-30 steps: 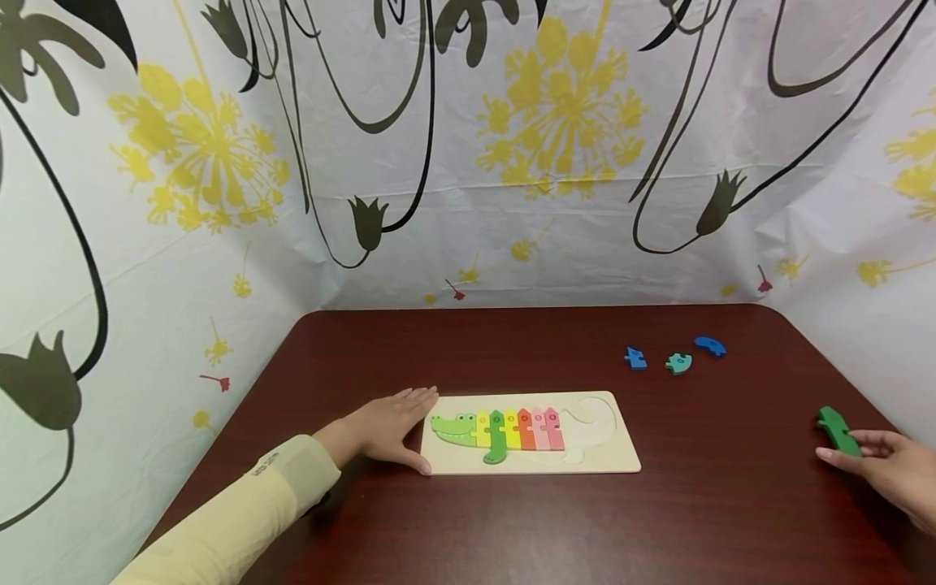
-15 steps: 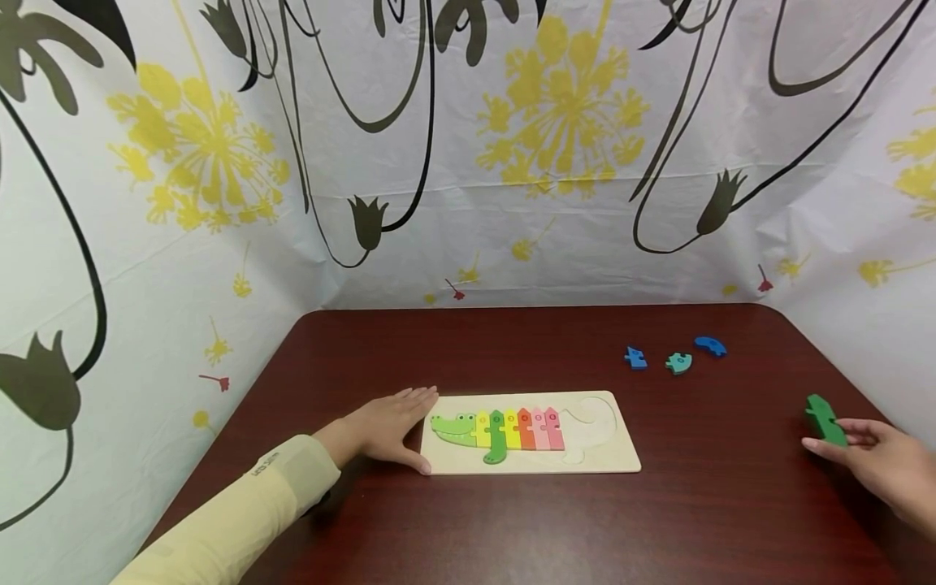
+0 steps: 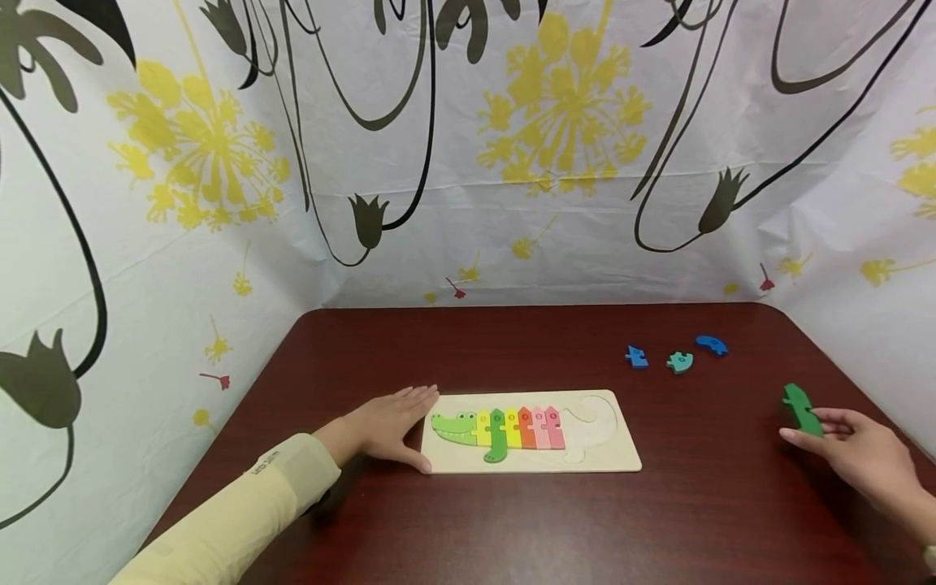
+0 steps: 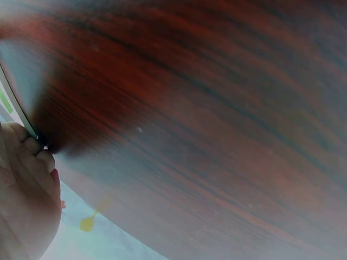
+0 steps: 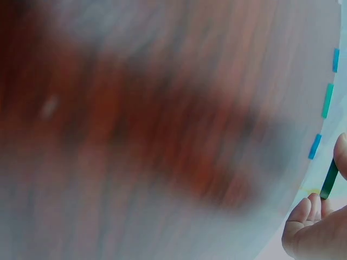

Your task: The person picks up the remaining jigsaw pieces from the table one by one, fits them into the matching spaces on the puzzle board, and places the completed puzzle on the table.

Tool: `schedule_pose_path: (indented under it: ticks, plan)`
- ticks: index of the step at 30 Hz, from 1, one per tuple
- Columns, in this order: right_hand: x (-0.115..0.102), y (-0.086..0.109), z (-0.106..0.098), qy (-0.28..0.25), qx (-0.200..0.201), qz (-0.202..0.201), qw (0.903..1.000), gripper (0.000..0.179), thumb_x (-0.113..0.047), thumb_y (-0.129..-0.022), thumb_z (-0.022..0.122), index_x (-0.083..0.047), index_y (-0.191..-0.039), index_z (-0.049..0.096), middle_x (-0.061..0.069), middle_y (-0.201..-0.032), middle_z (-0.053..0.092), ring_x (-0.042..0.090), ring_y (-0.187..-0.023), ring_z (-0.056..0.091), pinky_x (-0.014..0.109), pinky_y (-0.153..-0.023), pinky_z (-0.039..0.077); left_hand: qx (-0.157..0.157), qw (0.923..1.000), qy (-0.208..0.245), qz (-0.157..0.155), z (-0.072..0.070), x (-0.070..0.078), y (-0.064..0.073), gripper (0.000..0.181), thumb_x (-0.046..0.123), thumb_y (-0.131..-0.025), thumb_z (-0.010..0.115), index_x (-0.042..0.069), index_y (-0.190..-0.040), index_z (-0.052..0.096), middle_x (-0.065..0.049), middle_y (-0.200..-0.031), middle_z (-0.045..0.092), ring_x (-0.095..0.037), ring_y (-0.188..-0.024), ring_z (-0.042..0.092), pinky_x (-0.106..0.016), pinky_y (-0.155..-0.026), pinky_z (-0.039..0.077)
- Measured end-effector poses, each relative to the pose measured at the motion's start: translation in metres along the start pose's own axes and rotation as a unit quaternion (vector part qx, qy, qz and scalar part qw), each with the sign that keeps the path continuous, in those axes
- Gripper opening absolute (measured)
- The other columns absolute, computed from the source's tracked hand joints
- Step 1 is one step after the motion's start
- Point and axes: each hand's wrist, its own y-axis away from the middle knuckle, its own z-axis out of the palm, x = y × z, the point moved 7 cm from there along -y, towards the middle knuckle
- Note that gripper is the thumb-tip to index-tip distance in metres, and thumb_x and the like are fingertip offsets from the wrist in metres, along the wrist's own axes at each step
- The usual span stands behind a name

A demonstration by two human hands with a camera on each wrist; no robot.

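Note:
A wooden crocodile puzzle board (image 3: 461, 465) lies on the table. Its green head (image 3: 455, 429) and several coloured body pieces (image 3: 525, 428) sit in the recess, while the tail end shows bare outlined wood. My left hand (image 3: 380, 426) rests against the board's left edge, thumb and fingers spread along it. In the head view, off to the right of the board, my right hand (image 3: 863, 455) pinches a green puzzle piece (image 3: 802, 410) between thumb and fingers. The right wrist view shows that piece edge-on as a thin green strip (image 5: 329, 181).
Two blue puzzle pieces (image 3: 636, 357) (image 3: 712, 346) and a teal one (image 3: 679, 362) lie loose on the dark red-brown table (image 3: 468, 349), behind and right of the board. A patterned white cloth (image 3: 468, 211) hangs behind the table.
My right hand has moved left and slightly away from me, towards the board, carrying the green puzzle piece. The left hand and the board have stayed in place.

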Motion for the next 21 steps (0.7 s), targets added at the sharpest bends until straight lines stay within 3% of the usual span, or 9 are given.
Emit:
schedule_pose_path:
  ticks: [7, 13, 16, 19, 21]
  plan:
    - [-0.025, 0.005, 0.001, -0.001, -0.003, -0.037, 0.9993, 0.079, -0.048, -0.086, 0.071, 0.016, -0.125, 0.046, 0.034, -0.107, 0.054, 0.041, -0.094, 0.052, 0.036, -0.062, 0.04, 0.0, 1.0, -0.002, 0.003, -0.001, 0.001, 0.0, 0.122, 0.09, -0.072, 0.042, 0.008, -0.157, 0.011, -0.005, -0.162, 0.009, -0.019, -0.147, 0.009, -0.035, -0.117, 0.015]
    - [-0.041, 0.008, 0.008, -0.01, -0.01, -0.059, 0.9982, 0.077, -0.048, -0.087, 0.07, 0.015, -0.125, 0.047, 0.03, -0.105, 0.056, 0.034, -0.09, 0.052, 0.034, -0.062, 0.04, -0.001, 1.0, -0.004, 0.003, -0.001, 0.0, 0.0, 0.122, 0.09, -0.072, 0.041, 0.009, -0.157, 0.011, -0.004, -0.162, 0.008, -0.019, -0.147, 0.008, -0.034, -0.117, 0.014]
    - [-0.048, 0.01, 0.011, -0.018, -0.023, -0.077, 0.9966, 0.076, -0.048, -0.087, 0.07, 0.014, -0.126, 0.048, 0.027, -0.104, 0.058, 0.014, -0.082, 0.052, 0.03, -0.06, 0.042, -0.001, 1.0, -0.003, 0.003, 0.0, 0.0, 0.0, 0.122, 0.09, -0.071, 0.041, 0.009, -0.157, 0.011, -0.004, -0.162, 0.008, -0.019, -0.147, 0.008, -0.034, -0.117, 0.015]
    - [-0.055, 0.012, 0.015, -0.031, -0.037, -0.096, 0.9943, 0.074, -0.046, -0.087, 0.07, 0.013, -0.127, 0.048, 0.024, -0.105, 0.058, -0.006, -0.074, 0.043, 0.024, -0.057, 0.042, 0.0, 1.0, -0.001, 0.003, 0.0, 0.0, 0.0, 0.122, 0.09, -0.072, 0.041, 0.008, -0.157, 0.011, -0.004, -0.162, 0.009, -0.019, -0.147, 0.009, -0.035, -0.117, 0.015]
    - [-0.06, 0.013, 0.017, -0.037, -0.04, -0.104, 0.9931, 0.074, -0.046, -0.087, 0.071, 0.013, -0.127, 0.048, 0.023, -0.106, 0.058, -0.012, -0.071, 0.039, 0.022, -0.056, 0.042, 0.0, 1.0, 0.001, 0.003, 0.0, 0.0, 0.0, 0.122, 0.09, -0.072, 0.042, 0.008, -0.157, 0.011, -0.004, -0.162, 0.009, -0.019, -0.147, 0.009, -0.035, -0.117, 0.015]
